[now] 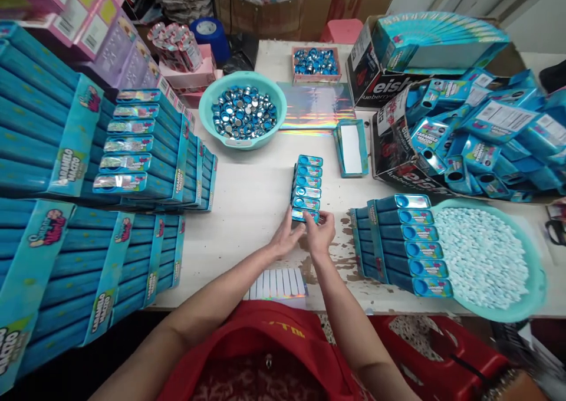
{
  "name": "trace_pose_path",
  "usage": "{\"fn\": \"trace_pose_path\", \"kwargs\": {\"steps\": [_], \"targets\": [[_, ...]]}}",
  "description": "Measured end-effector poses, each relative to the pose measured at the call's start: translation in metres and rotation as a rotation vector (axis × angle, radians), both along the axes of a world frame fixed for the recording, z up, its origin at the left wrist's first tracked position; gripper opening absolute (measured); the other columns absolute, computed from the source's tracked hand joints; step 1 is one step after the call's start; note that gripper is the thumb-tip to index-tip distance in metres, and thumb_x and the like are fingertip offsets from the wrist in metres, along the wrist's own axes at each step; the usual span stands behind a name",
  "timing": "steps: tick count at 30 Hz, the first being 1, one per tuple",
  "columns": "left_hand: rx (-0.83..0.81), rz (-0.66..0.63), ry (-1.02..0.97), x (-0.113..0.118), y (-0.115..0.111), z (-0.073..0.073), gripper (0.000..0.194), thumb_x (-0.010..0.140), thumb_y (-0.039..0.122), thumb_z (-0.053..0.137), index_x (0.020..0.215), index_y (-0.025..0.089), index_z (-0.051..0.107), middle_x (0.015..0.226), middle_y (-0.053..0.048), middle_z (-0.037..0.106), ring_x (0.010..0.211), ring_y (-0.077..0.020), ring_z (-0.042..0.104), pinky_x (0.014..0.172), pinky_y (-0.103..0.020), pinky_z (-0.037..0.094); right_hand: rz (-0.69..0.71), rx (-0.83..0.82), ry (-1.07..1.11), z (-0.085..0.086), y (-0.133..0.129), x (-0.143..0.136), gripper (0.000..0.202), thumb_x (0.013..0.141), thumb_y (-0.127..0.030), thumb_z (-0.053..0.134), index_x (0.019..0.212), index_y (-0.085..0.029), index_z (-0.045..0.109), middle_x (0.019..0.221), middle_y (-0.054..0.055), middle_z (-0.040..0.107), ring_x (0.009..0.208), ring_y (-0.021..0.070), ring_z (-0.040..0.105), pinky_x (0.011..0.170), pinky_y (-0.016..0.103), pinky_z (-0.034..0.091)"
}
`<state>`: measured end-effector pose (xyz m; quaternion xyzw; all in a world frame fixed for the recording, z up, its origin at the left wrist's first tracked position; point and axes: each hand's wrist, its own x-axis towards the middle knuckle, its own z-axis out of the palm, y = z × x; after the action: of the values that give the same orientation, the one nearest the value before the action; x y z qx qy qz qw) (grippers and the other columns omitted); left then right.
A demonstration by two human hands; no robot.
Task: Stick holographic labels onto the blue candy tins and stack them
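Note:
A row of several slim blue candy boxes stands on the white table in front of me, their labelled ends facing up. At the near end of this row, my left hand has its fingers against the left side of the closest box, with the thumb bent in front. My right hand pinches the right end of that same box between thumb and fingers. Parts of the box's near side are hidden by my fingers. Below my hands, a sheet of white strip stickers lies by the table edge.
Stacked blue box displays fill the left. A teal bowl of metallic caps stands beyond my hands, near an open teal tray. At right are another box pack, a basin of pale candies and a carton.

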<state>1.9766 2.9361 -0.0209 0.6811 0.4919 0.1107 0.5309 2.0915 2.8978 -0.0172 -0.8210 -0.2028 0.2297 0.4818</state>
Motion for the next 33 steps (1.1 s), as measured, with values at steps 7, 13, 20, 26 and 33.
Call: {"fn": "trace_pose_path", "kwargs": {"steps": [7,13,20,26,33], "targets": [[-0.085,-0.287,0.344,-0.107,-0.002,0.005,0.041,0.084,0.046,0.043,0.106,0.018,0.063,0.113,-0.010,0.064,0.106,-0.0253,0.056,0.089,-0.033,0.039,0.114,0.109,-0.256,0.017,-0.043,-0.020,0.039,0.083,-0.037,0.050,0.113,-0.013,0.049,0.110,0.013,0.052,0.093,0.0195,0.051,0.082,0.034,0.043],[-0.137,-0.355,0.571,-0.184,-0.056,0.002,0.032,0.076,0.041,0.055,0.099,0.019,0.062,0.098,-0.007,0.064,0.093,-0.0231,0.056,0.077,-0.029,0.040,1.043,-0.006,-0.184,-0.008,-0.088,-0.090,0.031,0.086,-0.043,0.050,0.104,-0.019,0.058,0.098,0.009,0.058,0.092,0.0219,0.052,0.079,0.035,0.044],[-0.128,-0.244,0.641,-0.175,-0.082,-0.004,0.022,0.068,0.031,0.063,0.086,0.020,0.057,0.094,-0.006,0.060,0.092,-0.0239,0.055,0.075,-0.031,0.040,1.366,-0.477,-0.455,-0.016,-0.100,-0.092,0.053,0.067,-0.056,0.068,0.104,-0.020,0.057,0.103,0.012,0.060,0.103,0.0318,0.051,0.082,0.043,0.037],[-0.195,-0.036,0.273,-0.164,-0.091,-0.017,0.013,0.076,0.026,0.052,0.085,0.022,0.058,0.080,0.002,0.065,0.077,-0.0156,0.058,0.069,-0.024,0.039,1.317,-0.688,-0.464,-0.006,-0.108,-0.053,0.034,0.068,-0.031,0.074,0.096,-0.022,0.056,0.089,0.006,0.066,0.083,0.0232,0.060,0.070,0.031,0.036],[-0.169,-0.173,0.181,-0.112,-0.095,-0.034,0.020,0.077,0.026,0.049,0.086,0.020,0.066,0.085,-0.001,0.068,0.080,-0.0172,0.058,0.072,-0.025,0.040,1.212,-0.828,-0.541,-0.006,-0.137,0.009,0.026,0.075,-0.018,0.065,0.100,-0.022,0.060,0.095,0.008,0.067,0.089,0.0247,0.059,0.070,0.032,0.037]]}}
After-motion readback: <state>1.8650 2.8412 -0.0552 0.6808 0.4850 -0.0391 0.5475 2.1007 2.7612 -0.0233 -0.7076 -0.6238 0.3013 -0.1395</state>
